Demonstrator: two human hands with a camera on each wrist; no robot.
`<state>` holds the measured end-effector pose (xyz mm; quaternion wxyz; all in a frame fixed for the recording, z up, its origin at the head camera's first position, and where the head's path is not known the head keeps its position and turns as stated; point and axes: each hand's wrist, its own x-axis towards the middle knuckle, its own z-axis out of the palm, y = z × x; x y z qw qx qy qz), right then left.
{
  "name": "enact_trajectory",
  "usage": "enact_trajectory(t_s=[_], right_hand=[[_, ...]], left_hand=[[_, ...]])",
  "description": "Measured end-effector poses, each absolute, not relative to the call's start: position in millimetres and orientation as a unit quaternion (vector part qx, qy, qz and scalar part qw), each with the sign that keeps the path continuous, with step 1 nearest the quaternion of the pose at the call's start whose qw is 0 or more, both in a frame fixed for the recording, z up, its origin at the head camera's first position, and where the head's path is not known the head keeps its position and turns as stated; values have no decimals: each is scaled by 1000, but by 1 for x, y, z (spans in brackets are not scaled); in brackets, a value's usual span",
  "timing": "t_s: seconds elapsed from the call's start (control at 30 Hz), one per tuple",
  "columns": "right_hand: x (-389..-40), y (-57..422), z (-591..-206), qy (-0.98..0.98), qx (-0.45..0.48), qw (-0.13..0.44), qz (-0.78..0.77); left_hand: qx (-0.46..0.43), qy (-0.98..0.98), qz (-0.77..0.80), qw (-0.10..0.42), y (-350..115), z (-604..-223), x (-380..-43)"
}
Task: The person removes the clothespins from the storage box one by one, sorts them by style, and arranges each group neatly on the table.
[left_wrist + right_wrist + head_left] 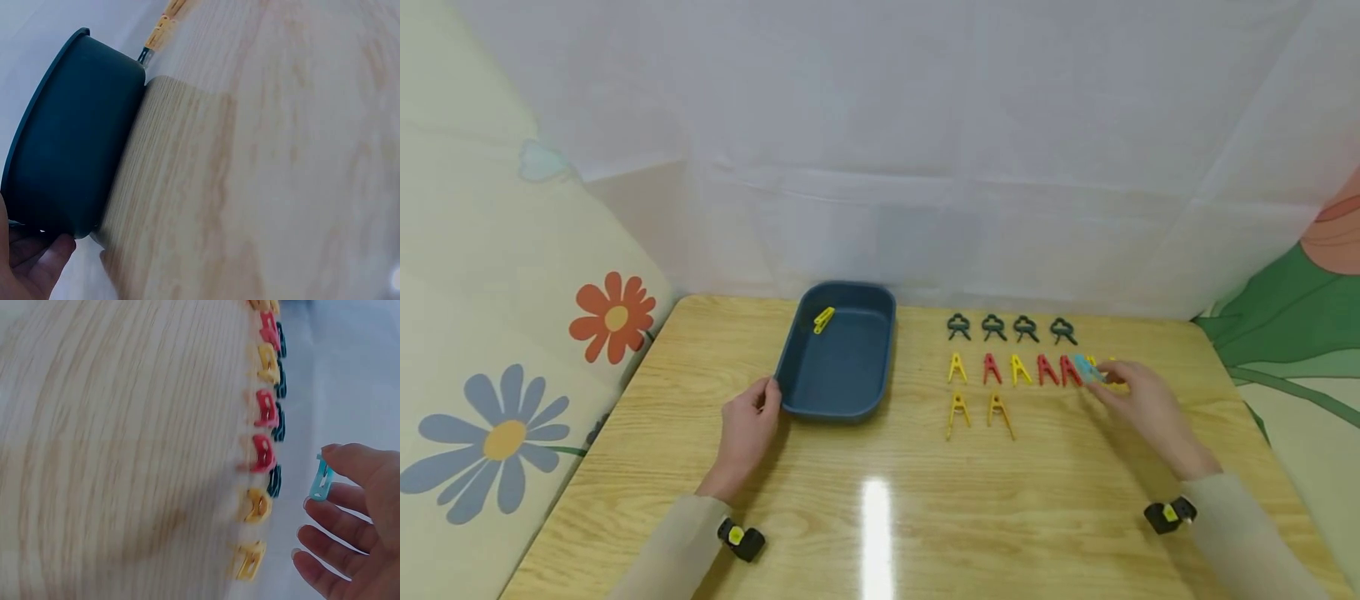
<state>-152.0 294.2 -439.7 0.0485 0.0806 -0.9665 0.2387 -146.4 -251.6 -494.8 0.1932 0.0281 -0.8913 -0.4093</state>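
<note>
My left hand [750, 425] holds the near left corner of a dark blue basin [848, 371], with its fingertips at the rim. A yellow clothespin [823, 320] lies inside the basin, toward its far left. Between thumb and forefinger, my right hand [1142, 408] pinches a light blue clothespin [322, 480] above the right part of the middle row. In the right wrist view its other fingers spread apart below the clothespin. Closest to this hand are a red clothespin [1070, 371] and two yellow ones [256, 506], partly hidden by the hand in the head view.
The middle row also has red [991, 368] and yellow clothespins [957, 367]. Behind it runs a row of dark green clips [994, 327]; in front lie two orange-yellow clothespins [997, 411]. White cloth [925, 242] hangs along the wooden table's [820, 500] back edge.
</note>
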Motion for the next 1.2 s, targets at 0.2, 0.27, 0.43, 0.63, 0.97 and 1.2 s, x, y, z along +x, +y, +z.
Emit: enact_trajectory(t_s=[0.2, 0.27, 0.43, 0.63, 0.97, 1.2], right_hand=[[-151, 320, -446, -968, 39, 39, 246], [-151, 329, -448, -967, 22, 32, 251], [-152, 351, -451, -965, -3, 28, 260], [-153, 367, -456, -969, -26, 17, 247], [-158, 373, -459, -975, -41, -11, 217], [-163, 368, -458, -977, -45, -19, 209]], left_hand=[[28, -890, -417, 182, -252, -495, -146], [28, -890, -418, 179, -252, -495, -146], [26, -890, -417, 180, -253, -495, -146], [20, -891, -417, 180, -253, -496, -147], [18, -891, -415, 184, -253, -495, -146], [18, -891, -414, 188, -253, -495, -146]])
